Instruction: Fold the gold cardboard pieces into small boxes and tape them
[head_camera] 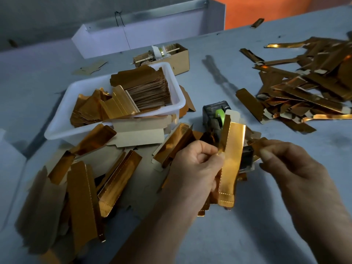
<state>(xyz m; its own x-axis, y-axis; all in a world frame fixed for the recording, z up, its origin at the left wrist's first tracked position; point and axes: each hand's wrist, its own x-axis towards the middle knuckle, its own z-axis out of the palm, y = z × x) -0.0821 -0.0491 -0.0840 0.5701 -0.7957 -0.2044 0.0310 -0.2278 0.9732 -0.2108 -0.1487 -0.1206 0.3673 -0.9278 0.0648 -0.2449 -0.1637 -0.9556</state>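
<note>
Left hand (198, 164) pinching folded gold piece (229, 161) upright before tape dispenser (217, 117); right hand (285, 159) pinched, contents unclear. Risk: seam springing open under light grip, tape landing crooked.

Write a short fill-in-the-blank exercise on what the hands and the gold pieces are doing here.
1. The left hand grips a long ____ cardboard piece.
2. The white tub holds stacked pieces and lies to the ____ of the tape dispenser.
3. The dispenser's tape roll is ____.

Missing words: gold; left; green
</note>
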